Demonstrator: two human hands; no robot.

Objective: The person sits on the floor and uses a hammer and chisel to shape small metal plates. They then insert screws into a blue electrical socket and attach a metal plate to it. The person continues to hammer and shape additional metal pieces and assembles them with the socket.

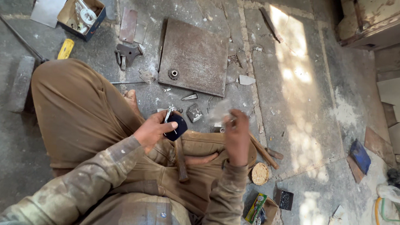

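Green packet (255,208) near right hand (237,137)

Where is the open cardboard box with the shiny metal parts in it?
The cardboard box sits on the stone floor at the upper left of the head view, past the person's bent knee, just above the yellow-handled tool.

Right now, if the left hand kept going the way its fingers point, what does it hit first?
The left hand, gripping a dark round disc, points up and right. First in that line is probably the small shiny metal piece on the floor, with the rusty square plate beyond it. Depth is unclear; the hand is above the floor.
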